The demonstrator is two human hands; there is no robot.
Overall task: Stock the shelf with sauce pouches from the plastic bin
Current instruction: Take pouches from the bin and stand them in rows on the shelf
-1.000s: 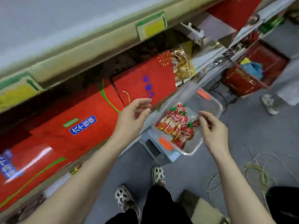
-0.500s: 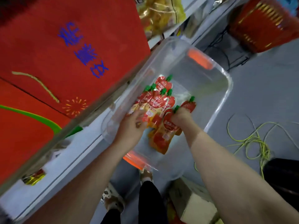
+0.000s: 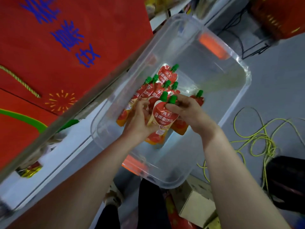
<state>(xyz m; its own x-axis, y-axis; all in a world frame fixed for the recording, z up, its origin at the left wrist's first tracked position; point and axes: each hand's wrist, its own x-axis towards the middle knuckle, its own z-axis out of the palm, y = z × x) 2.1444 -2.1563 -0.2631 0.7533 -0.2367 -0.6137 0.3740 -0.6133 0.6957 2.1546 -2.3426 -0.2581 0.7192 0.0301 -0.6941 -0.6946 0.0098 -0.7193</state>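
A clear plastic bin (image 3: 234, 103) with orange handles sits below the shelf edge (image 3: 69, 116). Inside it lie several red sauce pouches (image 3: 166, 76) with green caps. My left hand (image 3: 140, 123) and my right hand (image 3: 189, 113) are both in the bin, gripping a small bunch of pouches. The front pouch (image 3: 164, 118) stands upright between my hands, my right fingers pinching near its cap and my left hand closed around its side. More pouches lie partly hidden behind my hands.
Large red gift boxes (image 3: 66, 38) fill the shelf at left. A white lower shelf board (image 3: 57, 159) runs under them. Yellow-green cord (image 3: 257, 138) lies on the grey floor at right. A cardboard box (image 3: 198, 207) and my legs are below the bin.
The view has dropped from the shelf down into the bin. Both hands went from hovering at the bin's rim to closing on pouches and lifting the front one upright.
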